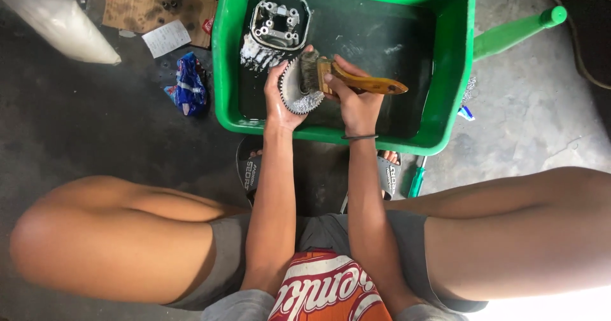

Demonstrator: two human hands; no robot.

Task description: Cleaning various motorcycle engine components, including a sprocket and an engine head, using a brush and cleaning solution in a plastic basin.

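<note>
Head view, looking down between my knees. Green plastic tub (453,73) on the floor ahead of me, dark liquid across its bottom. My left hand (280,101) is closed around the edge of a toothed metal disc (298,90), held on edge over the tub. My right hand (356,101) is clamped on the wooden handle of a paintbrush (356,81); the handle runs off to the right of that hand, and the bristles lie against the disc, just right of my left fingertips. Both hands nearly touch, disc between them.

Beyond my left hand, at the tub's far end, a grey metal engine part (279,23) with round holes sits in the liquid, its ribbed side toward me.

Surface: bare stained concrete floor (541,124). Left of my left hand, outside the tub, a crumpled blue wrapper (189,85), a paper slip (165,38), and cardboard (153,3) with small metal bits. Right of my right hand, a green stool leg (519,31). Below that wrist, a green-handled screwdriver (416,178) beside my sandals (249,168).
</note>
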